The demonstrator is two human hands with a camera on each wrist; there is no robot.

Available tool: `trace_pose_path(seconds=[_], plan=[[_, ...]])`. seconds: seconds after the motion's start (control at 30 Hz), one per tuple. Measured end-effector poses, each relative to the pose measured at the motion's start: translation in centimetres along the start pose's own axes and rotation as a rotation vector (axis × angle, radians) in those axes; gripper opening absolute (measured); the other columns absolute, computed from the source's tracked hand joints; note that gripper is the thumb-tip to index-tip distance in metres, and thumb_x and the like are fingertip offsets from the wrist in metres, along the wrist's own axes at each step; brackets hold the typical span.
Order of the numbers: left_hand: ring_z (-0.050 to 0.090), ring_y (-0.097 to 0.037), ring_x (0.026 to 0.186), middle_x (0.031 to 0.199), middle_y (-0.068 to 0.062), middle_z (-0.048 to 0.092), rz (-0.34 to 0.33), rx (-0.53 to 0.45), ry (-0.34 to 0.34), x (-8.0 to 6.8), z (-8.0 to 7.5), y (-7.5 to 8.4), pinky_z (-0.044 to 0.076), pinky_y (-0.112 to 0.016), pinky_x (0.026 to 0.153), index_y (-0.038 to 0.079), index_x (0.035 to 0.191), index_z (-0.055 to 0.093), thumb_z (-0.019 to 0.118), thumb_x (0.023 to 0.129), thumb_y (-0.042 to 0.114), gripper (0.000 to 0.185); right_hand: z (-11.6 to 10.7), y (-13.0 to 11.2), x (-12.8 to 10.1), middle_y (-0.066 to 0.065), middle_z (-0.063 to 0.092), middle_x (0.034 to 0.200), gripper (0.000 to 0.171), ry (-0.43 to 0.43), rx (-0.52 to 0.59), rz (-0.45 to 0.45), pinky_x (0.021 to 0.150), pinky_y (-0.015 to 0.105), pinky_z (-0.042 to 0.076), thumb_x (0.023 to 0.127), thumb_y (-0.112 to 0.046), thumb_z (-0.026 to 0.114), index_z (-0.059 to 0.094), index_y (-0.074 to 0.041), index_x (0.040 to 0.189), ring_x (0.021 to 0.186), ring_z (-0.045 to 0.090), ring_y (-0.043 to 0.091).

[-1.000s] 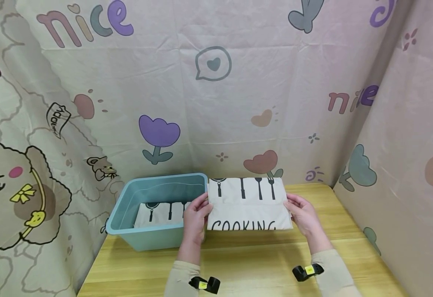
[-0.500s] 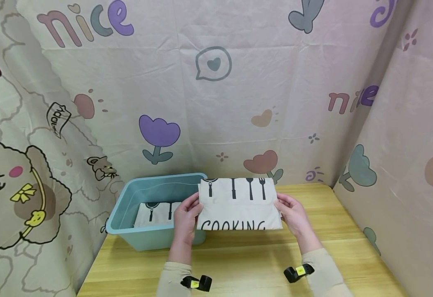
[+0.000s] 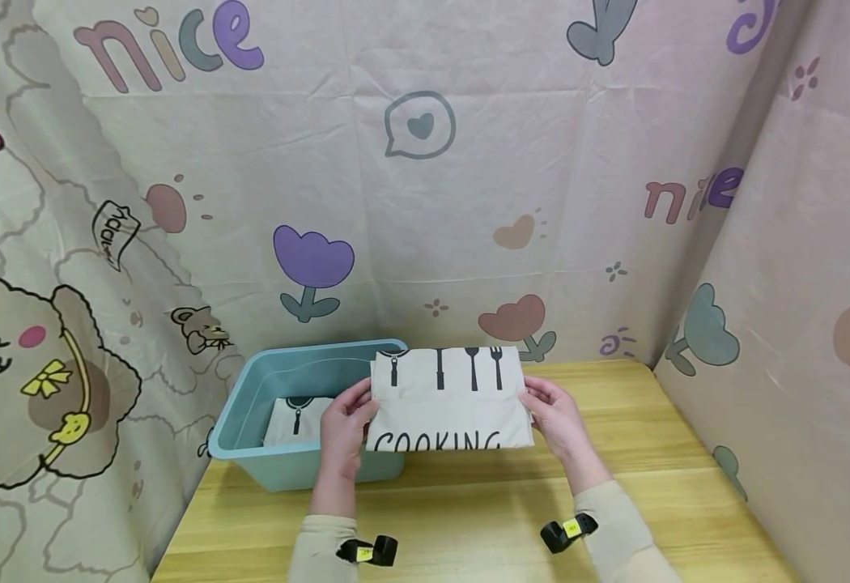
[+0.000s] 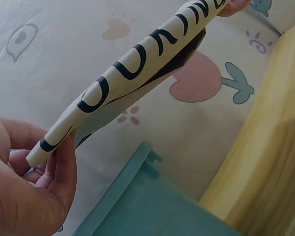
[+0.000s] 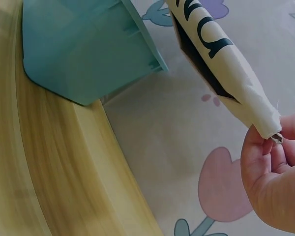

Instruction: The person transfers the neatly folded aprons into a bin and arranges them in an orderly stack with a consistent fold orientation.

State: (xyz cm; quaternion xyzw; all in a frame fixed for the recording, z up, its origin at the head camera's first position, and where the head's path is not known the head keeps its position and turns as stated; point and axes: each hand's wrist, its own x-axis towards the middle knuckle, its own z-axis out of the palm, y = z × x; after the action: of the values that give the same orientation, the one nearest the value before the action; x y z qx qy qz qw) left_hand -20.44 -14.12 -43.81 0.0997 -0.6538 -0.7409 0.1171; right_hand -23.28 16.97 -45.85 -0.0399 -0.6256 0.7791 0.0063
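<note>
The folded cloth (image 3: 448,401) looks matt, smooth woven cotton. The bin (image 3: 250,405) is smooth teal plastic. The table (image 3: 614,502) is pale wood with a slight sheen.

"cooking" on the folded cloth (image 3: 448,401); "nice" on the backdrop curtain (image 3: 469,202)

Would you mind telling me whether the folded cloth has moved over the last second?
Yes. The folded cloth has shifted left, now overlapping the blue bin's right end, held by both hands.
</note>
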Motion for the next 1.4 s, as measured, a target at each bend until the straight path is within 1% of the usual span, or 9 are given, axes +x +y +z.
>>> trace_pose_path(seconds=[0.17, 0.27, 0.5, 0.67, 0.8, 0.93, 1.13, 1.4], plan=[[0.061, -0.01, 0.089, 0.114, -0.012, 0.067, 0.005, 0.021, 0.004, 0.0, -0.8, 0.2, 0.053, -0.021, 0.071, -0.001, 0.134, 0.06, 0.065, 0.093, 0.0, 0.041, 0.8, 0.2, 0.1, 0.0, 0.061, 0.095, 0.042, -0.01, -0.003, 0.002, 0.068, 0.025, 0.055, 0.095, 0.005, 0.057, 0.047, 0.013, 0.134, 0.082, 0.059, 0.01], [0.061, -0.01, 0.089, 0.112, -0.012, 0.067, 0.007, 0.027, 0.019, 0.2, -1.3, 0.2, 0.053, -0.021, 0.071, -0.001, 0.133, 0.061, 0.065, 0.092, -0.001, 0.04, 1.3, 0.2, 0.2, 0.001, 0.061, 0.095, 0.041, -0.018, 0.001, 0.002, 0.068, 0.025, 0.055, 0.095, 0.005, 0.058, 0.048, 0.013, 0.133, 0.081, 0.059, 0.01], [0.061, -0.007, 0.087, 0.107, -0.005, 0.068, 0.001, 0.047, 0.041, 0.7, -2.5, -0.1, 0.053, -0.021, 0.071, -0.001, 0.132, 0.061, 0.065, 0.091, -0.002, 0.041, 2.6, 0.3, 0.2, 0.0, 0.059, 0.092, 0.038, -0.034, 0.016, -0.012, 0.066, 0.024, 0.055, 0.094, 0.007, 0.057, 0.049, 0.015, 0.13, 0.08, 0.059, 0.01], [0.06, -0.006, 0.091, 0.106, -0.003, 0.068, 0.011, 0.041, 0.056, 0.9, -3.3, -0.1, 0.052, -0.018, 0.073, -0.003, 0.132, 0.06, 0.066, 0.091, -0.003, 0.042, 3.5, 0.6, 0.4, 0.001, 0.059, 0.092, 0.037, -0.048, 0.021, -0.021, 0.065, 0.024, 0.054, 0.094, 0.009, 0.055, 0.05, 0.016, 0.13, 0.079, 0.059, 0.01], [0.06, -0.006, 0.092, 0.105, -0.002, 0.067, 0.011, 0.038, 0.073, 1.0, -3.7, 0.0, 0.051, -0.017, 0.074, -0.004, 0.132, 0.06, 0.066, 0.091, -0.003, 0.042, 4.1, 0.7, 0.4, 0.002, 0.059, 0.091, 0.036, -0.053, 0.023, -0.024, 0.065, 0.024, 0.054, 0.093, 0.008, 0.056, 0.05, 0.016, 0.128, 0.078, 0.059, 0.01], [0.061, -0.006, 0.093, 0.105, -0.003, 0.068, 0.01, 0.045, 0.076, 1.0, -4.1, 0.2, 0.051, -0.016, 0.074, -0.005, 0.133, 0.059, 0.066, 0.091, -0.004, 0.043, 4.6, 0.7, 0.5, 0.003, 0.059, 0.093, 0.036, -0.052, 0.019, -0.026, 0.066, 0.025, 0.055, 0.092, 0.008, 0.058, 0.052, 0.016, 0.127, 0.079, 0.059, 0.01], [0.057, -0.003, 0.091, 0.105, -0.001, 0.065, -0.004, 0.084, 0.087, 1.2, -4.8, 0.2, 0.05, -0.015, 0.074, -0.003, 0.134, 0.059, 0.064, 0.092, -0.003, 0.042, 5.4, 0.8, 0.6, 0.007, 0.06, 0.096, 0.037, -0.059, 0.02, -0.033, 0.068, 0.025, 0.055, 0.091, 0.007, 0.06, 0.053, 0.015, 0.126, 0.08, 0.059, 0.012], [0.056, -0.004, 0.093, 0.104, 0.001, 0.063, -0.018, 0.143, 0.107, 1.5, -5.8, 0.4, 0.05, -0.014, 0.075, 0.0, 0.134, 0.059, 0.063, 0.092, -0.003, 0.043, 6.6, 1.0, 0.8, 0.008, 0.06, 0.096, 0.034, -0.057, 0.008, -0.038, 0.067, 0.025, 0.055, 0.092, 0.006, 0.061, 0.055, 0.014, 0.125, 0.081, 0.058, 0.012]])
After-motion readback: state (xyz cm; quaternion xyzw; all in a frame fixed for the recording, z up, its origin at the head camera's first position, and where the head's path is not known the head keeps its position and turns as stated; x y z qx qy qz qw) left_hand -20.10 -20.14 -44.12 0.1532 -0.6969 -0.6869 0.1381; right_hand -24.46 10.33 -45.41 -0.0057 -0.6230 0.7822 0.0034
